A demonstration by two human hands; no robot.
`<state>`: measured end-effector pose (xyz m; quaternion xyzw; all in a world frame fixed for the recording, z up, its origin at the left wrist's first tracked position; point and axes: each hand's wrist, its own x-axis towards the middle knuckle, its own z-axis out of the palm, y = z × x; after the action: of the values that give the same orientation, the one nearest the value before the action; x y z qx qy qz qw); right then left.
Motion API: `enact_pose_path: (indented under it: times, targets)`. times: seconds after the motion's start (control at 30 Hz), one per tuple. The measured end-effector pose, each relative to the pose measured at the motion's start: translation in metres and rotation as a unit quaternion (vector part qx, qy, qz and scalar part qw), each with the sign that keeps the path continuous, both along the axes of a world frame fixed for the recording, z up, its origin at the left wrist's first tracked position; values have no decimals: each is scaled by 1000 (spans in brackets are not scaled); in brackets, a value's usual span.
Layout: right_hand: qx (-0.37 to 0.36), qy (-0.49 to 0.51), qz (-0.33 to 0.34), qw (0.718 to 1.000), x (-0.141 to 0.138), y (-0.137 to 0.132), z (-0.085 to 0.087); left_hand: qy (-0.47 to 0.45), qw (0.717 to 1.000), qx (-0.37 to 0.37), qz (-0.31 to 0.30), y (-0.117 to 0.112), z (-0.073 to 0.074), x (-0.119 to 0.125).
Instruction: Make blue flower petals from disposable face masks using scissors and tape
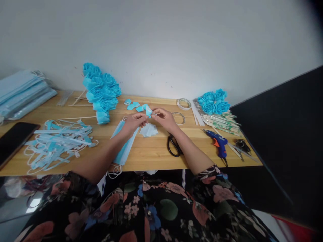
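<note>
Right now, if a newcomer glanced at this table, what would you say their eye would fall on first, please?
Probably the large cluster of bright blue flowers at the back left of the table, vivid against the pale wall. Next, perhaps, the left hand and right hand near the middle, holding a small blue-and-white piece, and the dark blue glue gun at the right.

Craft wkspace: glue gun (221, 144), tape (185, 108), blue flwrs (102, 89) on wd tbl (143, 156).
</note>
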<state>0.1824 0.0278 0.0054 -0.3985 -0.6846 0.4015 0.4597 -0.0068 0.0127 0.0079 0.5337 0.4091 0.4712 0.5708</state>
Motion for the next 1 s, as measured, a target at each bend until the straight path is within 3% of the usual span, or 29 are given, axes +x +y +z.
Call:
enact_pose_path:
  times: [0.2, 0.73, 1.0]
  targets:
    - [-85, 25, -10, 996, -2, -1, 2, 6, 1000, -1, -4, -1, 2, 1]
    - [-92, 45, 24, 994, -2, -1, 1, 65, 998, 8, 20, 1, -5, 3]
    - [-103, 4, -14, 995, -2, -2, 3, 109, 993, 44, 30, 2, -7, 4]
